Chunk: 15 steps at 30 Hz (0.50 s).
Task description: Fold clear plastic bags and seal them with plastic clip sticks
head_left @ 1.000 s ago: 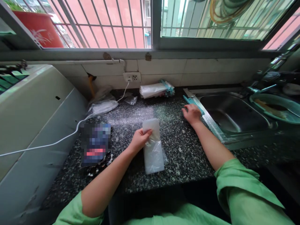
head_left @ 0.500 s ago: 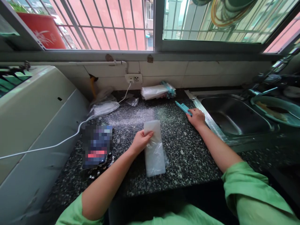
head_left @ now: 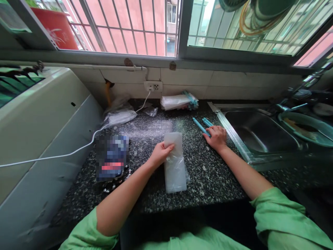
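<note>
— What is the left hand (head_left: 160,155) on?

— A clear plastic bag (head_left: 175,162), lying flat on the dark speckled surface (head_left: 208,173). It is a long, narrow rectangle running away from the person, milky and translucent, with the stone pattern showing faintly through it. The far end looks smooth and whiter; the near half is wrinkled and catches the light. The hand grips its left edge about a third of the way down from the far end, thumb on top, fingers curled round the edge.

— And the right hand (head_left: 217,137)?

— It lies palm down on the surface, well to the right of the bag, close to the steel rim of the sink (head_left: 235,139). Its fingertips touch the near ends of two thin teal strips (head_left: 201,125), which lie side by side pointing away toward the wall. I cannot tell whether it pinches them or only presses on them; the fingers look fairly flat.

— What else is nearby?

— A stack of similar bags (head_left: 175,101) with more teal strips lies against the tiled wall below the socket (head_left: 153,86). A white cable (head_left: 85,147) runs from the socket across the left of the surface. A blurred flat object (head_left: 111,158) sits left of the bag.
</note>
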Available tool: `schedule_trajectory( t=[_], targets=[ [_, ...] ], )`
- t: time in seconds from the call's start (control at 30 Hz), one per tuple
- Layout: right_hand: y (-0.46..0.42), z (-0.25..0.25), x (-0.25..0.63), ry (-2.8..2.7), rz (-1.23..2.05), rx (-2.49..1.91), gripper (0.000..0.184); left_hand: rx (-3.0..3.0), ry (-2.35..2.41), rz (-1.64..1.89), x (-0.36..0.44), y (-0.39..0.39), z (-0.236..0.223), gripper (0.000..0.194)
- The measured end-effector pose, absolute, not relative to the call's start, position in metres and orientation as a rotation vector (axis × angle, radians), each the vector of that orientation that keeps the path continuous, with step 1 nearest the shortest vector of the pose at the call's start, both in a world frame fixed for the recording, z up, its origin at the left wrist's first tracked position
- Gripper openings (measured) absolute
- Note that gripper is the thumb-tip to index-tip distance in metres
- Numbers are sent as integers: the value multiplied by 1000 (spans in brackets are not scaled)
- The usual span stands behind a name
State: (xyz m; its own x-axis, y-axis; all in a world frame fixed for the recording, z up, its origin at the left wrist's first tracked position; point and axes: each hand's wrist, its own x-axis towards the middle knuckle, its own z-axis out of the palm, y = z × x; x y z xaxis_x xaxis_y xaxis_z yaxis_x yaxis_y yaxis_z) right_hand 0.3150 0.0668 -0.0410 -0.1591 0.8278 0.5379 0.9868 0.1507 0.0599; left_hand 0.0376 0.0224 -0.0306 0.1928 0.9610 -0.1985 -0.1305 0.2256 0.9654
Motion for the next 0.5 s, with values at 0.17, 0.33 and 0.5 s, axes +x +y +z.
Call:
schedule_trajectory(
  t=[0.17, 0.33, 0.5],
  targets=[
    [65, -41, 307, -2009, -606, -1868, 26, 980, 1024, 986, 37, 22, -28, 42],
    [63, -39, 301, -2002, -537, -1862, 22, 977, 1052, 1076, 34, 26, -24, 39],
    [56, -36, 285, -2006, -447, -1730, 23, 957, 1122, 1107, 27, 32, -20, 28]
  ],
)
